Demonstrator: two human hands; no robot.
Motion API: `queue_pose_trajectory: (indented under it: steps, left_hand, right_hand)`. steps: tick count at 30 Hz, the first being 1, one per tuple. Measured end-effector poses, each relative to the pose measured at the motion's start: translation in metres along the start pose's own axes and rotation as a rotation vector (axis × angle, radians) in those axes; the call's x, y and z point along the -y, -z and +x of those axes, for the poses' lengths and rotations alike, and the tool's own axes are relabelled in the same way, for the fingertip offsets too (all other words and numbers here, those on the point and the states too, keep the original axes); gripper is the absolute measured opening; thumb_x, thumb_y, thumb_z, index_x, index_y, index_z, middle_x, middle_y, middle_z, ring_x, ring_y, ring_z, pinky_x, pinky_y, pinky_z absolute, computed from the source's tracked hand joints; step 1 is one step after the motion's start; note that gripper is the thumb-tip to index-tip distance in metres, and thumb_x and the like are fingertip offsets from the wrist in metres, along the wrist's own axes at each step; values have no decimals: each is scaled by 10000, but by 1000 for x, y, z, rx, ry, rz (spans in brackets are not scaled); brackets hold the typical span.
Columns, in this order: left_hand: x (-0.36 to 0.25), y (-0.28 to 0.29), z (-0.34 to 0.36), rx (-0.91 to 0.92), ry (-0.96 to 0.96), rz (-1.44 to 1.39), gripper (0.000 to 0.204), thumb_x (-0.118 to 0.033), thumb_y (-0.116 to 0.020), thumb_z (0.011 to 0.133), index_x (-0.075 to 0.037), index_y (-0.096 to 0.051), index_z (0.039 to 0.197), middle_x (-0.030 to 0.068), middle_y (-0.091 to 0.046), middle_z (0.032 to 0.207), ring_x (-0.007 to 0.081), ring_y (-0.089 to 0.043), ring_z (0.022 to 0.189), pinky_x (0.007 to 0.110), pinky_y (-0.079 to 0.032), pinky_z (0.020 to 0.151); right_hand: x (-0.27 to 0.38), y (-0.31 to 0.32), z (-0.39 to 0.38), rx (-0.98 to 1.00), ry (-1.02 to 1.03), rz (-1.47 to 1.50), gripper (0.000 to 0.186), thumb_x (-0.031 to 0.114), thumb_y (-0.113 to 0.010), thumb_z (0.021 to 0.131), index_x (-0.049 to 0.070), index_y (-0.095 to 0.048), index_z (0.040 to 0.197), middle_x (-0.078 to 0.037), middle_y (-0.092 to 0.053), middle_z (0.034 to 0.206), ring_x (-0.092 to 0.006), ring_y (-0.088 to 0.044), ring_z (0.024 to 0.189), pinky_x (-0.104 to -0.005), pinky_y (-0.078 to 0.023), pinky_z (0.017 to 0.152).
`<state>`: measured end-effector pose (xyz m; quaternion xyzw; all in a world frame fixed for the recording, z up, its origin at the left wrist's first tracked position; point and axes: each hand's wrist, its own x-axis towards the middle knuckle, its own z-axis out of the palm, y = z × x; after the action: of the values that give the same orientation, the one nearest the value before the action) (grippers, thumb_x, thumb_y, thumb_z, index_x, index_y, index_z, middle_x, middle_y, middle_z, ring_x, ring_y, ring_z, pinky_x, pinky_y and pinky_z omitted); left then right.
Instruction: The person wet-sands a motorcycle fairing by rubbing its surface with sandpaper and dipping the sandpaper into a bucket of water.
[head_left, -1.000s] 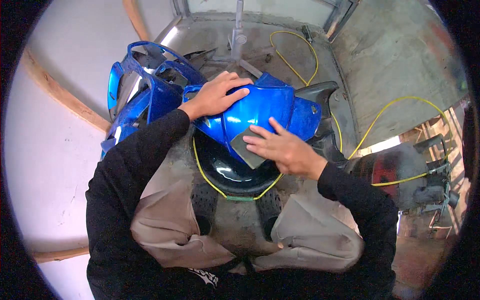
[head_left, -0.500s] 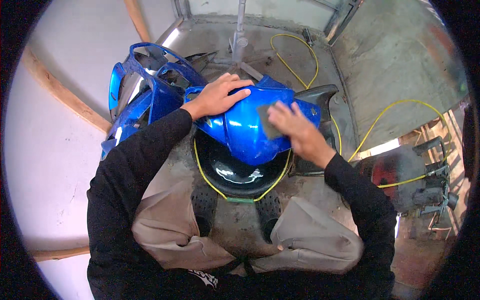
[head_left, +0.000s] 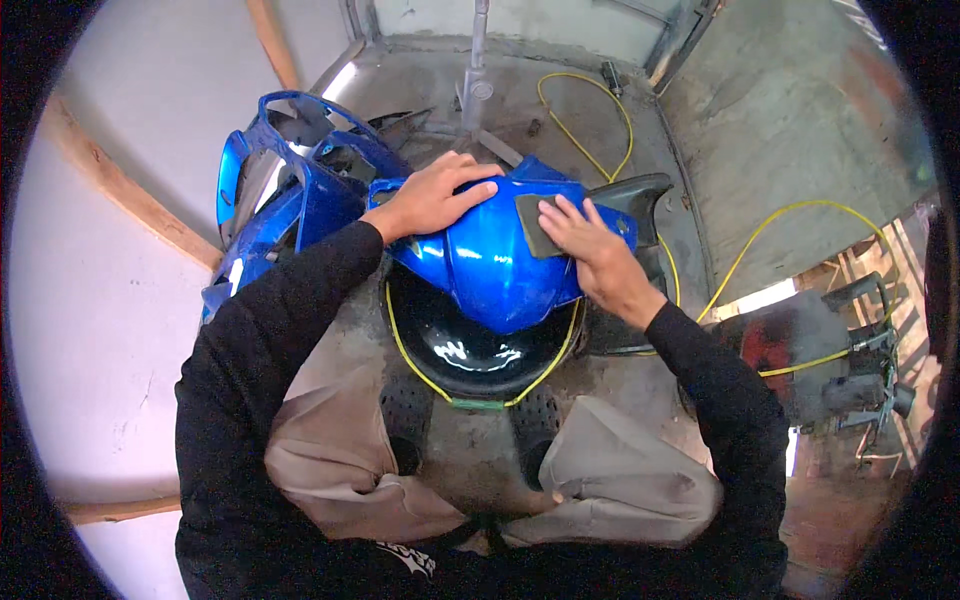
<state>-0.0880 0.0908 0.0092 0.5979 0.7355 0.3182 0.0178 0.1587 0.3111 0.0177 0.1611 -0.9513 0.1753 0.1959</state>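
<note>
A glossy blue vehicle body panel (head_left: 482, 262) lies across a black tub (head_left: 480, 350) in front of me, its pointed lower end toward me. My left hand (head_left: 435, 197) holds the panel at its upper left, with the fingers along the far edge and the thumb over the top surface. Under the fingers of my right hand (head_left: 590, 248) is a grey-green abrasive sheet (head_left: 536, 228), pressed flat on the panel's right side. That hand's fingers are close together, and part of the sheet is hidden beneath them.
More blue body panels (head_left: 305, 165) stand at the left. A black plastic part (head_left: 645, 200) sits behind the panel on the right. A yellow hose (head_left: 770, 225) runs over the floor to a dusty compressor-like machine (head_left: 800, 345). A metal stand (head_left: 478, 85) rises at the back.
My right hand was blurred by motion and is now sharp, with the abrasive sheet at almost the same spot. The left hand stays in place.
</note>
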Motion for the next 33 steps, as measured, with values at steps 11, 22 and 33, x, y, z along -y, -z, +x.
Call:
queue_pose_trajectory:
  steps: [11,22,33]
  left_hand:
    - [-3,2,-3,6,16,11,495,-445,-571,1098,-104,-680,1441,149,-646,1195,333,-603,1178,435,-492,1035]
    - [-4,6,-4,7,-1,15,484,-419,-575,1106,-88,-671,1447,144,-649,1198,322,-596,1205,407,-479,1066]
    - [2,-2,-3,-32,-25,29,473,-440,-579,1094,-117,-698,1419,151,-664,1174,337,-607,1180,442,-500,1027]
  right_hand:
    - [-16,1,14,-20,-58,4,628,-75,-461,928,64,-569,1531,-159,-535,1636,-402,-435,1562,-637,-279,1290]
    - [-19,1,5,-27,-82,-2,685,-105,-476,918,111,-551,1564,-149,-525,1649,-379,-415,1581,-610,-229,1315]
    - [-10,7,-3,-7,-54,-21,691,-93,-452,916,118,-553,1567,-142,-526,1651,-391,-415,1579,-659,-264,1288]
